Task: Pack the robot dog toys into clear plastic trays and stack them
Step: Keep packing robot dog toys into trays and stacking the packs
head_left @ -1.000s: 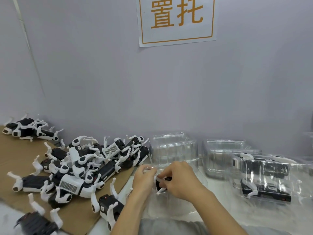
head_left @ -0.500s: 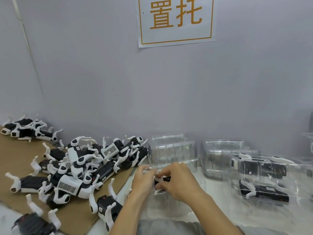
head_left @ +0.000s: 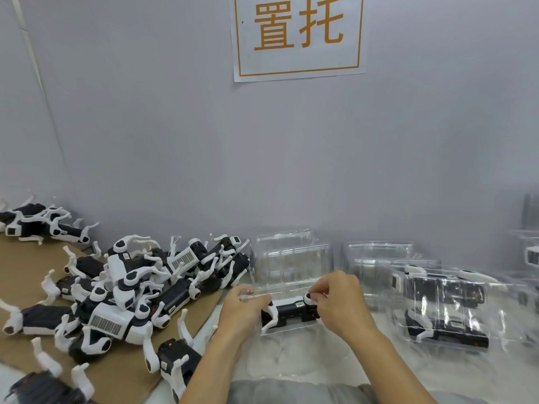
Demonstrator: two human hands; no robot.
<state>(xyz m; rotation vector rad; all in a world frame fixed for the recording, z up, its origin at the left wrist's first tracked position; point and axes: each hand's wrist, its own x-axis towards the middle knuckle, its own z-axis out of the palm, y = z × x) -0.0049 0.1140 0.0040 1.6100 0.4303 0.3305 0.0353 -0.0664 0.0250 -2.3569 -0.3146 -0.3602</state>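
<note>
Two bare forearms reached forward side by side, left hand [head_left: 243, 309] and right hand [head_left: 339, 304] both curled, fingertips pinching.

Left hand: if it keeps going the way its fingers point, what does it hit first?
Likely the robot dog toy that the left hand and right hand are seating in the clear tray; depth is unclear.

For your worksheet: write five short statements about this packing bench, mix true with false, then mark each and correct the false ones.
1. Both hands, left hand and right hand, are on one robot dog toy. True.
2. The loose toys lie piled on brown cardboard. True.
3. The wall sign has blue lettering. False: it is orange.
4. The packed trays sit left of the hands. False: they sit to the right.
5. Empty clear trays stand behind the hands. True.
</note>
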